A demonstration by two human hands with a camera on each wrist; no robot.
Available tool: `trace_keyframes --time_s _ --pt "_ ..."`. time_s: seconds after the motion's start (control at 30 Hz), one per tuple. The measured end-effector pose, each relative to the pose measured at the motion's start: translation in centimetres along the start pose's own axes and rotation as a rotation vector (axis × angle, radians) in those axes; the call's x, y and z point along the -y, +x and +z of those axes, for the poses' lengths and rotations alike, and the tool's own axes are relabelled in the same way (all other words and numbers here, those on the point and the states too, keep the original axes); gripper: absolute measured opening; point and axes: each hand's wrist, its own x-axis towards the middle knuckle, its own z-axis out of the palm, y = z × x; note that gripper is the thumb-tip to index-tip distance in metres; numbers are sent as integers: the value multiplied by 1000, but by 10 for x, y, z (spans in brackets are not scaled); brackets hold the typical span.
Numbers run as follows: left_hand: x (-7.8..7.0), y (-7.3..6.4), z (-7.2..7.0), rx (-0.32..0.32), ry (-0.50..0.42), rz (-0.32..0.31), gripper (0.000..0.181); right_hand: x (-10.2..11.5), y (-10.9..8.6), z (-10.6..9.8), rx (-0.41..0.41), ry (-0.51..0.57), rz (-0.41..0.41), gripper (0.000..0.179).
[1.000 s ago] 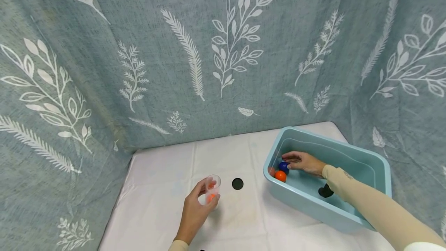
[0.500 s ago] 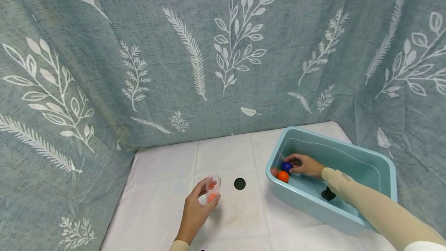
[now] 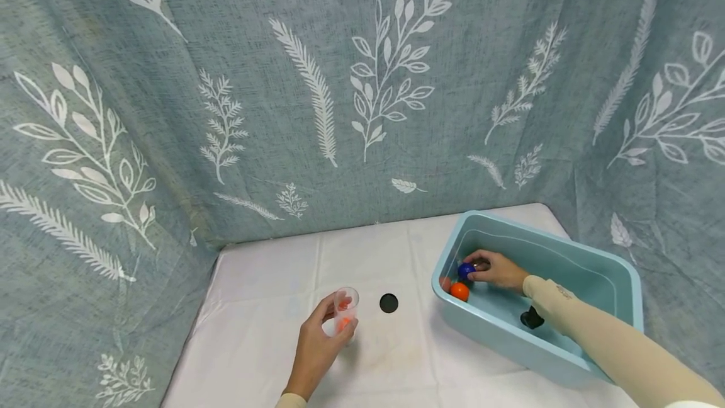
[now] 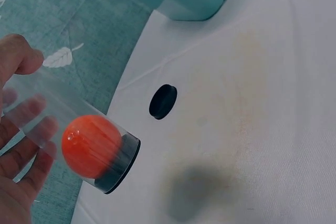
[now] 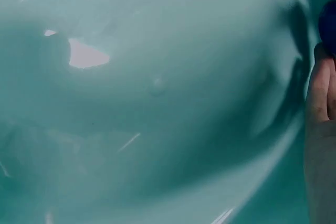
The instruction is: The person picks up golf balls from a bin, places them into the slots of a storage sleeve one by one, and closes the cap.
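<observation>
My left hand (image 3: 318, 346) holds a clear plastic tube (image 4: 55, 90) above the table, its thumb and fingers around the tube's upper part. An orange ball (image 4: 90, 145) sits inside, against the tube's black end cap (image 4: 119, 166). Over in the light-blue bin (image 3: 512, 326), my right hand (image 3: 498, 271) pinches a dark blue ball (image 3: 466, 271) at the left end. Beside that ball lies another orange ball (image 3: 459, 291). The right wrist view catches only part of the hand and both balls at its right edge.
A round black cap (image 3: 389, 303) lies on the white-covered table (image 3: 272, 307) between the tube and the bin. Something black (image 3: 532, 317) is in the bin below my right forearm. A leaf-patterned grey-blue cloth (image 3: 334, 194) hangs behind the table.
My right fingers have closed from reaching over the blue ball to pinching it. The left hand and tube have stayed nearly in place. The head view has shifted slightly.
</observation>
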Motion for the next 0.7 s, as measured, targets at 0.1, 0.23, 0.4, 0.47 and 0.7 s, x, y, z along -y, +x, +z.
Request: trace_keyframes --time_s 0.1,0.23,0.4,0.47,0.7 --pt "0 1 1 3 -6 3 55 7 -2 -2 -14 6 10 44" --pt "-1 2 2 5 -16 0 55 15 -6 -3 -27 37 27 49" --pt "-1 2 4 2 -31 10 54 26 -12 -4 -42 45 30 53" --pt "-1 2 4 -5 -35 25 55 30 -14 -4 -48 53 17 52" --pt "0 3 5 -12 -25 56 55 49 -27 -13 -78 159 -21 52"
